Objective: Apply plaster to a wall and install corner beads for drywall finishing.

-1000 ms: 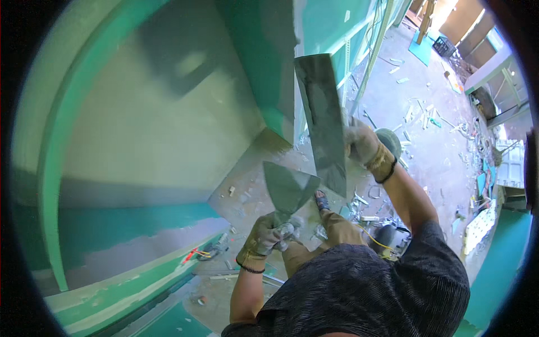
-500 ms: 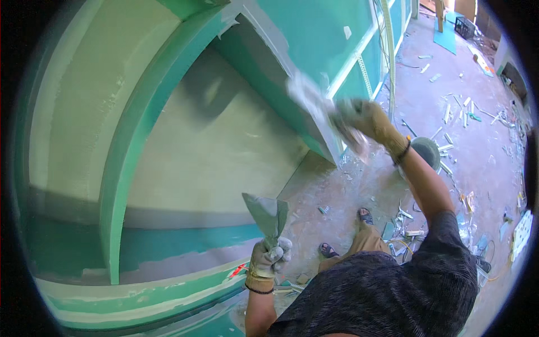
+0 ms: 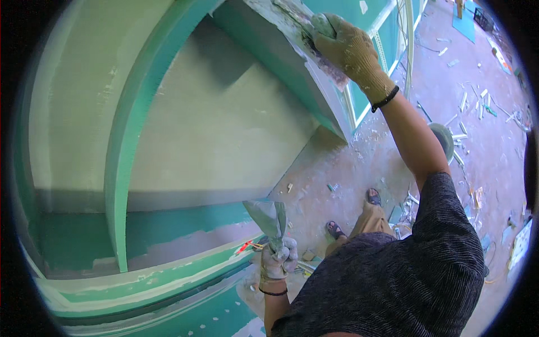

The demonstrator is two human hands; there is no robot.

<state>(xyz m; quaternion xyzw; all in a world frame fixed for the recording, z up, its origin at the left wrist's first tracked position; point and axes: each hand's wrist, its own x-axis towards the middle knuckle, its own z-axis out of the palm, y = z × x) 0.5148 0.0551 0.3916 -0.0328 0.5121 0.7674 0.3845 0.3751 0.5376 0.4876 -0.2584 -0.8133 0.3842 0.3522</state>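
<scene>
Currently, right hand (image 3: 343, 49), gloved, is closed around the grip of a long rectangular trowel (image 3: 332, 69), held high at the compound-smeared edge of the green wallboard partition (image 3: 261, 64); blade contact cannot be confirmed. Left hand (image 3: 279, 260), gloved, is curled tightly around the handle of a triangular putty knife (image 3: 268, 217), blade up, in front of the lower ledge. Round bucket (image 3: 443, 141) stands on the floor (image 3: 387, 163), partly behind the right arm; offcuts (image 3: 471, 106) lie scattered nearby.
</scene>
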